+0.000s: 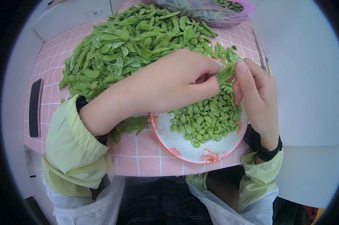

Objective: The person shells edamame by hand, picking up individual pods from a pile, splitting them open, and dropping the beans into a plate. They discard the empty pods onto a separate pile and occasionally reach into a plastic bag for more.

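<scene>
Between my two hands, over the far side of a plate, is a green bean pod (pixel 226 72). My left hand (pixel 177 77) pinches one end, its thumb and curled fingers closed. The other end is gripped by my right hand (pixel 254 80), thumb pressed against the fingers. Below them the white plate (pixel 169 142), with a red rim and red flowers, holds a heap of shelled green beans (pixel 207 122). My left hand and wrist cover part of the plate's upper left. Whether the pod is split cannot be made out.
A big pile of green pods (pixel 135 41) covers the back left of the pink checked tablecloth (pixel 139 157). Behind it lies a purple plastic bag (pixel 214 15). A dark flat bar (pixel 35 108) rests at the left edge, and a few pods (pixel 130 127) lie beside the plate.
</scene>
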